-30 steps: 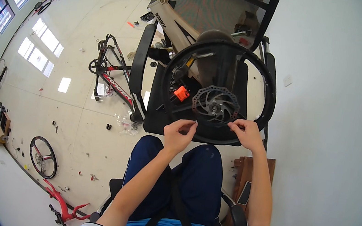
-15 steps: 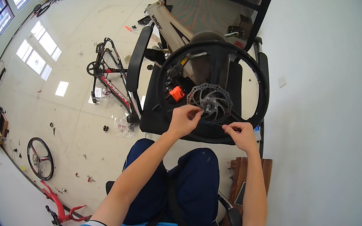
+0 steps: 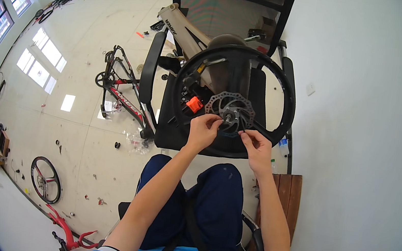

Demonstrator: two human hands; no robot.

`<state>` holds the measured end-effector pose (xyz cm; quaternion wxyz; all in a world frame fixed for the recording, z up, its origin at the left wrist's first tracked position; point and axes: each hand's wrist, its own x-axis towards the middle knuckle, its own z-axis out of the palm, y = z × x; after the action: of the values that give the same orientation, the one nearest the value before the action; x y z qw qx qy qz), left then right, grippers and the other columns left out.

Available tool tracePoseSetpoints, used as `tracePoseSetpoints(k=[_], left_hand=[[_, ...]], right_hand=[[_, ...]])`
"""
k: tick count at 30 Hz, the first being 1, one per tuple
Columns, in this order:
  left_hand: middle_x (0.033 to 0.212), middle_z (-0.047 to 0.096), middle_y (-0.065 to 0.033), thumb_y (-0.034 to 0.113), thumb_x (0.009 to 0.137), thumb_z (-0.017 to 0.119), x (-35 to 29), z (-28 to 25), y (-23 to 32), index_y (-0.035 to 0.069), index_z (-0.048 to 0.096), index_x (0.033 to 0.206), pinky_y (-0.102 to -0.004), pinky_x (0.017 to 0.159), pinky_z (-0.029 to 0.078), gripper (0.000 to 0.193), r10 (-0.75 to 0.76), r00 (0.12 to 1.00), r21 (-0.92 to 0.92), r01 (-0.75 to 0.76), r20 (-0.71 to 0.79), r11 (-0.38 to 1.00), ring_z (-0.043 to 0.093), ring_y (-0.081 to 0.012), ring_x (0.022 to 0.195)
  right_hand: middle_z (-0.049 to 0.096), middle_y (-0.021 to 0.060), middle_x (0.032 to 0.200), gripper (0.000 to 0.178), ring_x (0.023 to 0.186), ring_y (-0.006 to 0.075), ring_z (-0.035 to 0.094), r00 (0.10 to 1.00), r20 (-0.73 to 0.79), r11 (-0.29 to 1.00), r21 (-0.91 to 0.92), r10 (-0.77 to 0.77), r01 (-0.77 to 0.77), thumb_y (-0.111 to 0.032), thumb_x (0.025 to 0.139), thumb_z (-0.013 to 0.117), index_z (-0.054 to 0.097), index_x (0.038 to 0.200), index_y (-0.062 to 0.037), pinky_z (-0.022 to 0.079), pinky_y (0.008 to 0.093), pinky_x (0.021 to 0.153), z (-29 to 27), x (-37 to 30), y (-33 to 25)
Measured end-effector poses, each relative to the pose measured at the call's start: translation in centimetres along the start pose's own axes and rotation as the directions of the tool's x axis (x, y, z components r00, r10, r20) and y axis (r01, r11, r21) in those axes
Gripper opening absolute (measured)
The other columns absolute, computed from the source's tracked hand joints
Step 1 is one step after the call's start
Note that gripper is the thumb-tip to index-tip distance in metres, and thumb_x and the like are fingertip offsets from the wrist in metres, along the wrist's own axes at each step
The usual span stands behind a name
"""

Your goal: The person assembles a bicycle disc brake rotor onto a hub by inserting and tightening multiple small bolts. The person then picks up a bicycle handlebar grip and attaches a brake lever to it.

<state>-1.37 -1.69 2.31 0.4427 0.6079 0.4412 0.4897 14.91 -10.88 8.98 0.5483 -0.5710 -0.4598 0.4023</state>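
Observation:
A black bicycle wheel (image 3: 291, 105) lies flat across the seat of a black office chair (image 3: 171, 139) in front of my knees. At its hub sits a silver brake disc (image 3: 232, 97) with a perforated rim, and a threaded axle (image 3: 228, 117) sticks up from the middle. My left hand (image 3: 202, 132) is closed in a pinch beside the axle; what its fingertips hold, if anything, is hidden. Thumb and forefinger of my right hand (image 3: 257, 151) pinch a thin dark piece, too small to name, at the disc's near edge.
An orange object (image 3: 194, 104) and small dark parts lie inside the wheel's left side. Behind it leans a beige bicycle frame (image 3: 186, 30). A red-and-black frame (image 3: 127, 102) and another wheel (image 3: 46, 180) lie on the floor at left. A wooden bench (image 3: 283, 198) stands right.
My right hand has moved left and slightly up, closer to the hub and the left hand. My left hand stays nearly in place by the axle. The whole view has shifted slightly.

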Motion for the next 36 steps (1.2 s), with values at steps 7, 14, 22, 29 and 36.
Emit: tracePoseSetpoints(k=[7, 14, 22, 29, 36], left_hand=[[0.076, 0.070, -0.0073, 0.001, 0.090, 0.067, -0.5, 0.4, 0.1, -0.005, 0.072, 0.095, -0.0241, 0.061, 0.052, 0.010, -0.018, 1.000, -0.101, 0.015, -0.026, 0.995, 0.067, -0.0106, 0.065], [0.072, 0.066, -0.0106, 0.001, 0.087, 0.067, -0.4, 0.6, -0.5, -0.004, 0.072, 0.092, -0.0269, 0.057, 0.048, 0.008, 0.003, 0.999, -0.177, -0.012, -0.054, 0.984, 0.063, -0.0146, 0.059], [0.075, 0.069, -0.0090, 0.000, 0.089, 0.067, -0.3, 0.5, -0.7, -0.006, 0.071, 0.094, -0.0240, 0.060, 0.051, 0.009, 0.025, 0.999, -0.087, -0.027, -0.029, 0.996, 0.065, -0.0106, 0.063], [0.079, 0.067, -0.0146, 0.002, 0.084, 0.070, -0.7, 0.8, -0.8, -0.003, 0.071, 0.094, -0.0308, 0.062, 0.052, 0.011, 0.055, 0.993, -0.054, -0.061, -0.108, 0.997, 0.067, -0.0232, 0.066], [0.094, 0.066, -0.0142, -0.003, 0.076, 0.071, -1.4, 0.5, -0.5, -0.002, 0.069, 0.104, -0.0358, 0.073, 0.056, 0.028, 0.328, 0.943, 0.155, -0.317, -0.055, 0.936, 0.067, -0.0314, 0.082]], right_hand=[[0.074, 0.0106, 0.092, 0.014, 0.078, 0.0153, 0.070, 0.966, -0.066, 0.938, -0.268, -0.248, 0.222, -0.006, 0.093, 0.067, 0.070, 0.104, 0.0031, 0.054, 0.0276, 0.071, 3.0, 0.3, 1.0], [0.073, 0.0136, 0.093, 0.010, 0.080, 0.0240, 0.071, 0.913, -0.050, 0.837, -0.424, -0.404, 0.347, -0.003, 0.090, 0.069, 0.070, 0.099, 0.0001, 0.054, 0.0298, 0.072, 4.0, 1.1, 2.2], [0.071, 0.0132, 0.092, 0.014, 0.081, 0.0303, 0.068, 0.826, 0.096, 0.639, -0.587, -0.555, 0.498, 0.001, 0.085, 0.071, 0.067, 0.098, -0.0018, 0.055, 0.0346, 0.070, 4.3, 1.4, 1.0], [0.069, 0.0122, 0.089, 0.016, 0.079, 0.0294, 0.067, 0.744, 0.303, 0.415, -0.677, -0.595, 0.607, 0.003, 0.082, 0.072, 0.068, 0.097, -0.0006, 0.055, 0.0360, 0.068, 4.6, 1.9, 0.1], [0.066, 0.0086, 0.082, 0.014, 0.075, 0.0258, 0.065, 0.655, 0.452, 0.223, -0.694, -0.605, 0.685, 0.000, 0.082, 0.070, 0.067, 0.095, -0.0027, 0.055, 0.0343, 0.065, 4.2, 2.5, 0.6]])
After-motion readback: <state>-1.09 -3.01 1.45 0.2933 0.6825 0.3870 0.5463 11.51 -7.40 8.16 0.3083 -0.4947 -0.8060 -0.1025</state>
